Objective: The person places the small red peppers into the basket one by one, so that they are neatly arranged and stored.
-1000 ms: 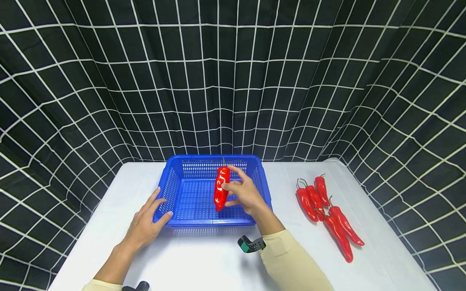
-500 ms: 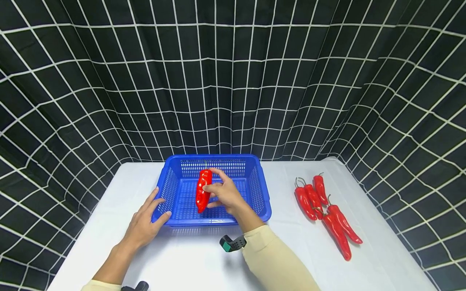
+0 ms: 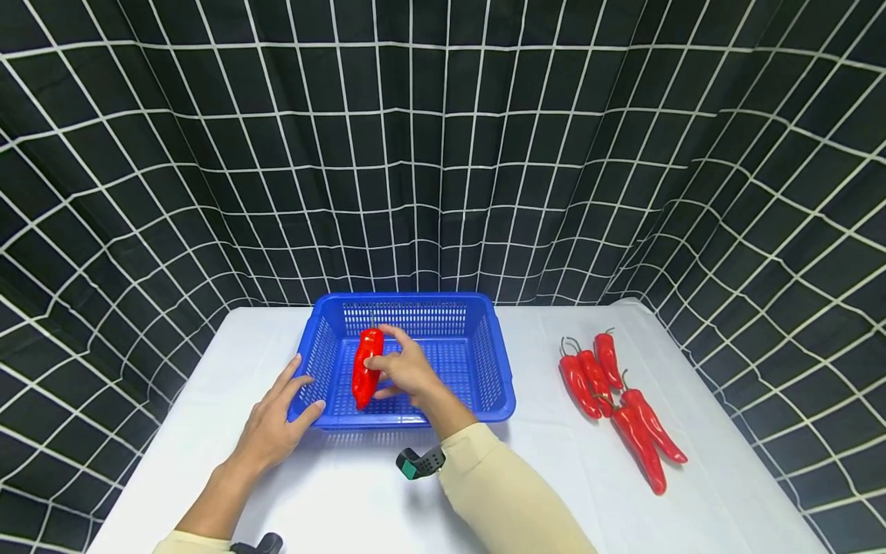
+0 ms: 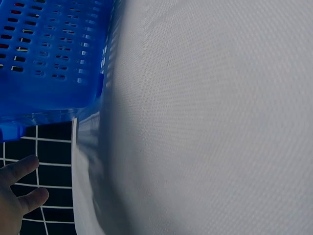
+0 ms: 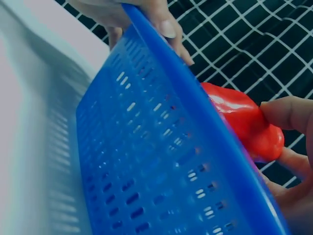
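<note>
Red pepper (image 3: pixel 363 382), one, pinched in the right hand (image 3: pixel 411 375) over the left half of the blue basket (image 3: pixel 401 421), apparently at placing, next calling for lowering and release; left hand (image 3: pixel 272 425), fingers spread, at the basket's near-left corner; five loose peppers (image 3: pixel 637 438), right of it.

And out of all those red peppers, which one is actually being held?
The pepper pinched in the right hand at the blue basket; the other five peppers lie untouched on the white table, right of the basket.
</note>
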{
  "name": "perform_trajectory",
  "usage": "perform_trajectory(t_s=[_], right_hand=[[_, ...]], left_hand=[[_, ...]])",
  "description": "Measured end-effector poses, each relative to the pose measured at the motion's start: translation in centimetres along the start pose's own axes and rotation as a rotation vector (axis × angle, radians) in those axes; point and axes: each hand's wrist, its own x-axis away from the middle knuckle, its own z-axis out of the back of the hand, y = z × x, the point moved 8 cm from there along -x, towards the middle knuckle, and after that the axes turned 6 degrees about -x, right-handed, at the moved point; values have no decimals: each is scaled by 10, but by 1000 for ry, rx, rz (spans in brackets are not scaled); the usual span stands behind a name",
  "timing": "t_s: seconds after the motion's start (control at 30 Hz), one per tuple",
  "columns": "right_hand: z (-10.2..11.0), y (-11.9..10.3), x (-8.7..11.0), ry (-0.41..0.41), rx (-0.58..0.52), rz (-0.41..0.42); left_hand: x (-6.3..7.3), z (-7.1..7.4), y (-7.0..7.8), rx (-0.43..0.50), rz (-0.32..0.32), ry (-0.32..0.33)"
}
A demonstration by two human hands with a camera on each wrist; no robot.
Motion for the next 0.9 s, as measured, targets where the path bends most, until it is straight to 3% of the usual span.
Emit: perform_trajectory(t_s=[0.47, 0.9], right_hand=[[-18, 15, -10, 86, 114, -74], [-22, 26, -15, 104, 197, -155]], left_hand=[[0, 1, 0, -19, -12, 0], [1, 0, 2, -18, -15, 3]])
